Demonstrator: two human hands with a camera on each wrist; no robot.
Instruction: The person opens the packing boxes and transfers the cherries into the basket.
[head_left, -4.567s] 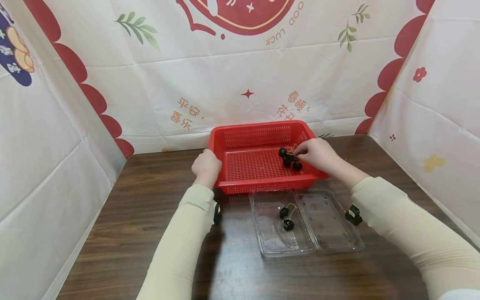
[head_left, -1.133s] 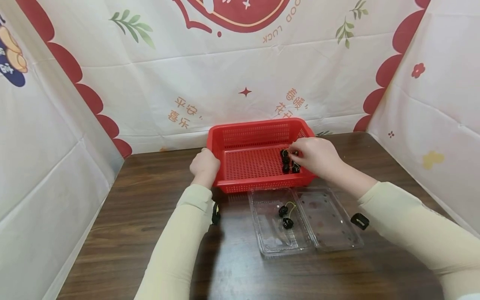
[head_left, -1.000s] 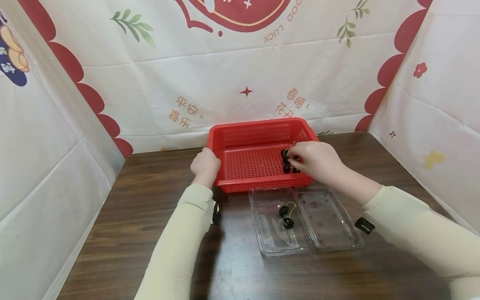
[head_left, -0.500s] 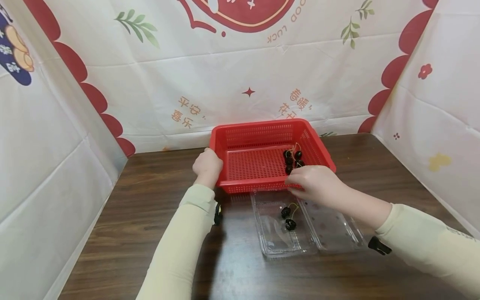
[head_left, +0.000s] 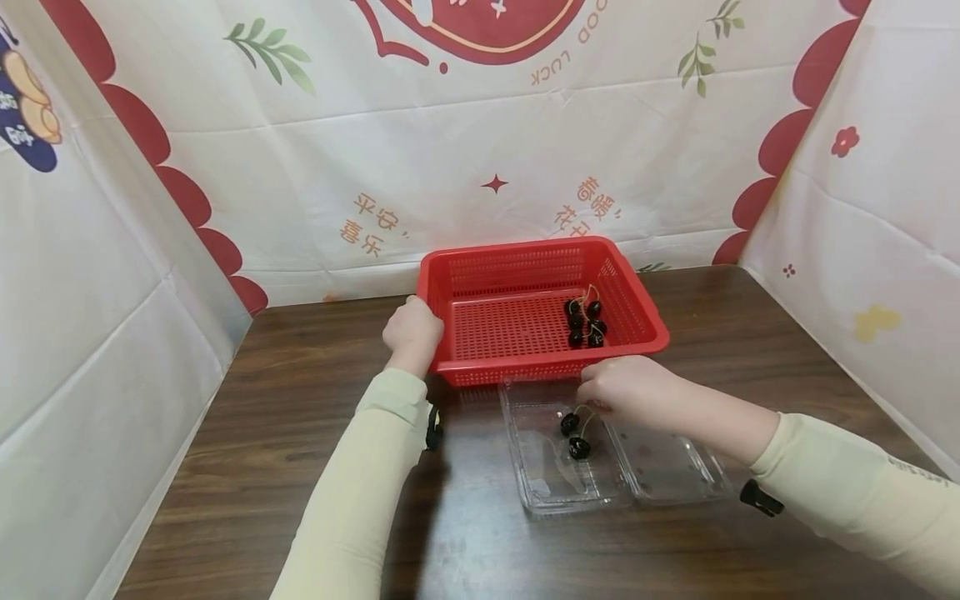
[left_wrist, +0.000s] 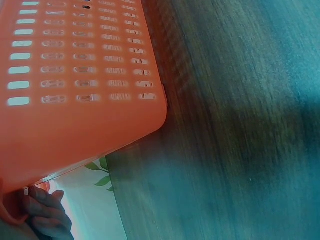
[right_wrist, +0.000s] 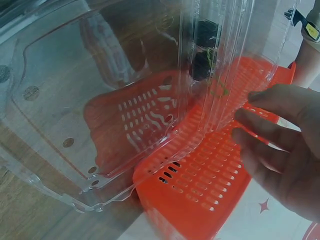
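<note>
My left hand (head_left: 412, 332) grips the left rim of a red plastic basket (head_left: 480, 367); in the left wrist view its fingers (left_wrist: 47, 210) curl round the rim. Several dark cherries (head_left: 576, 321) with stems lie at the basket's right end. In front of it stands an open clear plastic clamshell box (head_left: 551, 498), holding a pair of dark cherries (head_left: 579, 448) on greenish stems. My right hand (head_left: 637, 392) hovers over the box, fingertips close to those stems. In the right wrist view, the thumb and fingers of this hand (right_wrist: 280, 140) are parted, with nothing between them.
The box's clear lid (head_left: 667, 475) lies folded out to the right, partly under my right forearm. All of it rests on a dark wood-grain table (head_left: 300, 442). A printed white cloth (head_left: 450, 150) hangs behind the basket and along both sides.
My right hand has left the cherries inside the basket and moved down toward me, over the clear box. More cherries lie in the basket than at first. My left hand stays on the rim.
</note>
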